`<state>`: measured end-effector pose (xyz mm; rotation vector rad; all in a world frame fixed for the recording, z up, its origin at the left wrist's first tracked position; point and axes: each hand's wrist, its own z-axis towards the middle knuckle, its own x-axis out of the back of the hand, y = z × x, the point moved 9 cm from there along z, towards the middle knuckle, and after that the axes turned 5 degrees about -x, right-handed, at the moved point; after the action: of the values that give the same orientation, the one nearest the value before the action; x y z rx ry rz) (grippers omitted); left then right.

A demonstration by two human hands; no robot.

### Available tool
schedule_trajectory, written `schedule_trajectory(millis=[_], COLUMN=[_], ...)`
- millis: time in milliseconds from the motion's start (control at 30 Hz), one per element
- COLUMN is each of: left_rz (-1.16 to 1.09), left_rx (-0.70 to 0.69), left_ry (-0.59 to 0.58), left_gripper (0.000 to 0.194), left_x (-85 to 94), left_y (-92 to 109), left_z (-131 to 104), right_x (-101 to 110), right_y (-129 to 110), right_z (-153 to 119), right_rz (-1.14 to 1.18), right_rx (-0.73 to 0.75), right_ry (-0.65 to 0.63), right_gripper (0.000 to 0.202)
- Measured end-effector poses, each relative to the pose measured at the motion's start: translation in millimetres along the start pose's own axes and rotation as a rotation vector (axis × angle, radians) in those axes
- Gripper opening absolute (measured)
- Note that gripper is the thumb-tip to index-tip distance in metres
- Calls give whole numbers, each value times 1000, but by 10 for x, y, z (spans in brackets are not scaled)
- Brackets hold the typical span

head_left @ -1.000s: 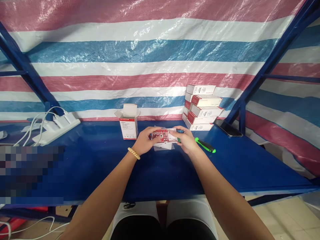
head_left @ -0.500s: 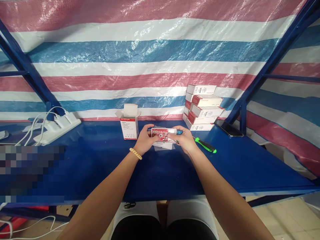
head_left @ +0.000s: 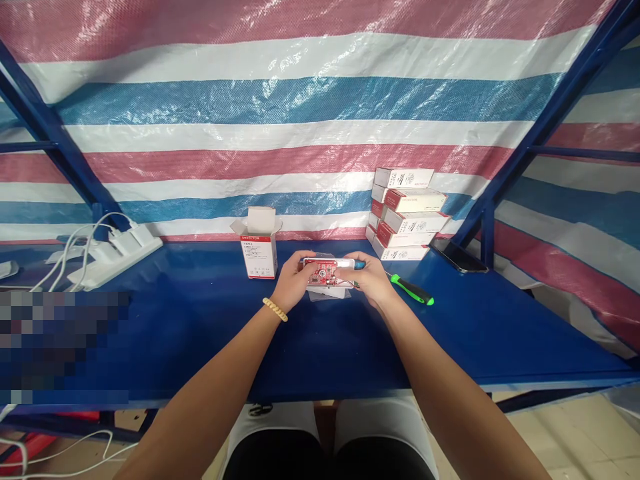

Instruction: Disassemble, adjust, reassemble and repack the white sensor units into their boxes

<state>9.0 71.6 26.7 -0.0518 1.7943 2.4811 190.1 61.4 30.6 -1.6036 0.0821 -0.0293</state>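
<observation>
Between both hands is a white detector housing [head_left: 345, 265] with a red circuit board [head_left: 323, 272] inside. My left hand [head_left: 294, 280] grips its left end, the thumb resting on the board's edge. Around the right end closes my right hand [head_left: 371, 279], its thumb reaching over toward the board. A blue cylindrical part [head_left: 359, 265] shows at that end, beside the right fingers. Under the housing lie a white paper [head_left: 327, 292] and clear plastic, partly covered. A green and black screwdriver [head_left: 413, 290] lies just right of my right hand.
An opened DETECTOR box [head_left: 259, 253] stands left of the hands on the blue table [head_left: 200, 333]. Several stacked boxes [head_left: 405, 220] are at the back right, near a dark phone [head_left: 459, 256]. A white power strip [head_left: 120, 257] with cables lies at the left.
My left hand has shifted slightly right, with its thumb now higher on the board's left edge. The housing has moved very slightly; both hands keep their hold.
</observation>
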Motion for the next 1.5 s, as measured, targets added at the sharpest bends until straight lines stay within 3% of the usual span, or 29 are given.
schedule_trajectory(millis=[367, 600, 1000, 1300, 1500], left_rz=[91, 64, 140, -161, -209], left_rx=[-94, -65, -118, 39, 40], left_ry=[-20, -1, 67, 139, -2], left_gripper=[16, 23, 14, 58, 33], left_x=[-17, -12, 22, 57, -113], left_y=[58, 39, 142, -42, -20], left_z=[8, -10, -33, -27, -46], right_x=[-40, -32, -41, -109, -91], right_y=[-17, -4, 19, 94, 58], right_z=[-27, -4, 9, -16, -4], right_rz=[-16, -9, -89, 6, -64], right_rx=[-10, 5, 20, -91, -14], right_ry=[-13, -3, -15, -35, 6], right_gripper=[50, 50, 49, 47, 49])
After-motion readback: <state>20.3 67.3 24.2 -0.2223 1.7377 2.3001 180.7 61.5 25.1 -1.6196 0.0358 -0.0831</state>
